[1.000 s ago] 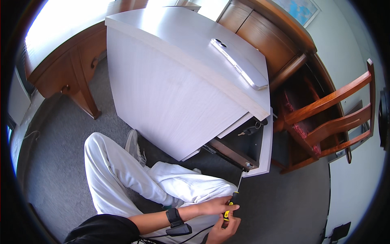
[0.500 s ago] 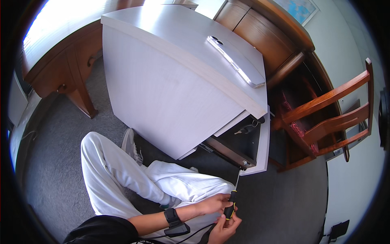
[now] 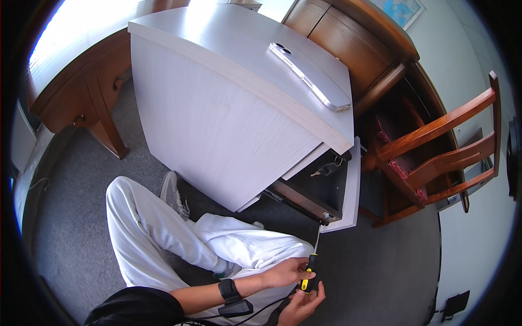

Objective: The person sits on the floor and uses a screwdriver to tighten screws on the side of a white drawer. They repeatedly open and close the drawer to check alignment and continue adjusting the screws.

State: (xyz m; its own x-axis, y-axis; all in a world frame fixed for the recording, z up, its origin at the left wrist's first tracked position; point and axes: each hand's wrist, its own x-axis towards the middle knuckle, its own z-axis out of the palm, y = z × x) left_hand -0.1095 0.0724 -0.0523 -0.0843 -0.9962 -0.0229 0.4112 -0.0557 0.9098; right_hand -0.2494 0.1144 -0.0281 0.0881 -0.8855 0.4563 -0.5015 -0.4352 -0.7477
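Observation:
My left hand [image 3: 285, 271] and my right hand [image 3: 302, 305] both grip the yellow-and-black handle of a screwdriver [image 3: 310, 269] low in the view, over my white-trousered knee. Its thin shaft points up to the front corner of an open drawer [image 3: 321, 204] in a pale grey cabinet [image 3: 217, 125]. The tip sits at a small fitting on the drawer's lower rail. A black watch is on my left wrist. A bunch of keys [image 3: 326, 168] lies inside the drawer.
A phone [image 3: 309, 76] lies face down on the cabinet top. A wooden chair [image 3: 435, 157] with a red seat stands right of the drawer. A brown wooden desk [image 3: 76, 92] is at the left. Grey carpet covers the floor.
The view has shifted slightly. My hands have kept hold of the screwdriver, whose shaft now reaches up to the drawer's front corner.

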